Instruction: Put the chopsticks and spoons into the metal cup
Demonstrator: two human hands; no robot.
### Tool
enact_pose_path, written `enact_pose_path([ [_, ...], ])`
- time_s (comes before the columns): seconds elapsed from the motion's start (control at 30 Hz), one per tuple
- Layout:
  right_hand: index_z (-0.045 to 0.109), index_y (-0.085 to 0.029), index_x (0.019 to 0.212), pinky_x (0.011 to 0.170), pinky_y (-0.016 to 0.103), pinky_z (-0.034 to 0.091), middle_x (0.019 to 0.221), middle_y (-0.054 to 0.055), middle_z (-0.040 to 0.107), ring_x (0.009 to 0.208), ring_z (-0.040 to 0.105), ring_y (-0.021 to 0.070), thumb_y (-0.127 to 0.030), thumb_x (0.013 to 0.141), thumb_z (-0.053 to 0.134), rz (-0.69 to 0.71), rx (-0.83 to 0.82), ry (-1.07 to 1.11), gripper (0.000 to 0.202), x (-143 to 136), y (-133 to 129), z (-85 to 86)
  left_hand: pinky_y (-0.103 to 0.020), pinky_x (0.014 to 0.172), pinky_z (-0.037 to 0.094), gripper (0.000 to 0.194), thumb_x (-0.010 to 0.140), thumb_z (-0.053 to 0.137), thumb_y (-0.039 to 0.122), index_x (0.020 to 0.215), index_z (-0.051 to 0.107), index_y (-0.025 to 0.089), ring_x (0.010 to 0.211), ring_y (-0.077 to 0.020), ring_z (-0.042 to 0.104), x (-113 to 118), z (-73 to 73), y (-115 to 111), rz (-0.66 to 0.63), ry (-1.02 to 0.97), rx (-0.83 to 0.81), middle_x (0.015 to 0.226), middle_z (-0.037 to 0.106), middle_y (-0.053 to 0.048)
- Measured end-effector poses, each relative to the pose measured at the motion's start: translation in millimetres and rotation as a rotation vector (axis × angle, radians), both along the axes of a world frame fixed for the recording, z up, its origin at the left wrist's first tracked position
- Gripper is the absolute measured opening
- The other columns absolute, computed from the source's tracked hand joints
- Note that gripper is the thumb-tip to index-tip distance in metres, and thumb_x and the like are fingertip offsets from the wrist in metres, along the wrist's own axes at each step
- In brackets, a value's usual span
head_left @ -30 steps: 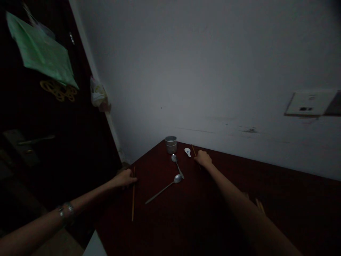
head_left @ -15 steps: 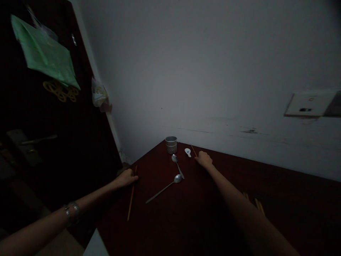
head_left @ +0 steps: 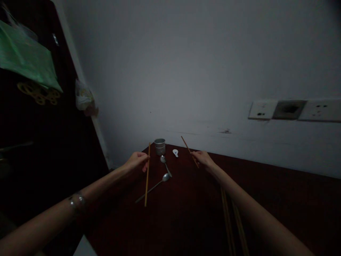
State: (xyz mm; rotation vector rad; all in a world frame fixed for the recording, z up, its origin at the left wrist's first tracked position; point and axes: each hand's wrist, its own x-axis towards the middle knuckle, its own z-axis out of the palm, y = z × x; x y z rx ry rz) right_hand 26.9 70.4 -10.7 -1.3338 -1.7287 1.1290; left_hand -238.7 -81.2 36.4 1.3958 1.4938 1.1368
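Note:
My left hand (head_left: 138,159) pinches a long wooden chopstick (head_left: 147,183), held nearly upright above the left part of the dark red table (head_left: 186,202). A second chopstick (head_left: 186,145), slanting down to the right, is gripped in my right hand (head_left: 201,157). Between my hands stands a metal cup (head_left: 160,146) near the table's far corner. Right of the cup lies a small white spoon (head_left: 175,153). In front of the cup is a metal spoon (head_left: 166,166), and nearer to me a long-handled metal spoon (head_left: 151,188), partly crossed by the left chopstick.
More chopsticks (head_left: 227,220) lie on the table beside and below my right forearm. Behind the table rises a pale wall with sockets (head_left: 262,109). A dark door with a green cloth (head_left: 29,58) and a hanging plastic bag (head_left: 84,97) are at the left.
My left hand has lifted its chopstick off the table and moved right, towards the cup. My right hand has raised the other chopstick. The view has turned to the right.

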Motion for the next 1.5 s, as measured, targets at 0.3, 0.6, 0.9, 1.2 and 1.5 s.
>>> enact_pose_path([
  [0.3,0.058,-0.013,0.066,0.042,0.016,0.042,0.051,-0.003,0.049,0.046,0.049,0.0064,-0.033,0.069,0.061,0.037,-0.093,0.462,0.021,51.1,-102.0,26.8,-0.022,0.042,0.045,0.027,0.070,0.058,0.037,0.061,0.051,0.013,0.040,-0.0096,0.053,124.0,-0.2,45.1,-0.189,-0.244,0.099,0.051,0.057,-0.002],
  [0.6,0.057,-0.013,0.066,0.048,0.022,0.053,0.055,-0.002,0.056,0.048,0.055,0.0086,-0.028,0.066,0.066,-0.046,-0.160,0.550,0.017,94.4,-128.2,8.8,-0.024,0.048,0.049,0.024,0.071,0.059,0.034,0.064,0.054,0.011,0.046,-0.0120,0.058,198.2,-14.2,70.1,-0.324,-0.369,0.058,0.055,0.060,-0.005],
  [0.9,0.052,-0.014,0.068,0.043,0.022,0.051,0.055,-0.001,0.057,0.046,0.061,0.0130,-0.028,0.067,0.065,-0.137,-0.159,0.581,0.019,110.3,-123.6,-2.2,-0.025,0.050,0.050,0.019,0.071,0.061,0.029,0.072,0.056,0.010,0.052,-0.0136,0.060,236.0,-28.9,85.1,-0.236,-0.523,0.014,0.061,0.062,-0.007],
  [1.2,0.051,-0.014,0.068,0.043,0.022,0.049,0.050,-0.003,0.055,0.044,0.060,0.0130,-0.033,0.064,0.067,-0.136,-0.190,0.567,0.025,119.4,-114.1,-8.4,-0.026,0.061,0.051,0.018,0.068,0.067,0.022,0.077,0.060,0.010,0.065,-0.0146,0.063,248.8,-43.1,85.1,-0.233,-0.615,-0.051,0.074,0.066,-0.010],
  [1.5,0.051,-0.014,0.069,0.042,0.021,0.048,0.053,-0.002,0.055,0.047,0.061,0.0131,-0.032,0.066,0.064,-0.089,-0.237,0.526,0.022,120.4,-114.1,-12.2,-0.027,0.061,0.051,0.018,0.064,0.069,0.016,0.078,0.059,0.010,0.067,-0.0156,0.063,242.4,-41.3,83.4,-0.256,-0.604,-0.103,0.072,0.065,-0.008],
])
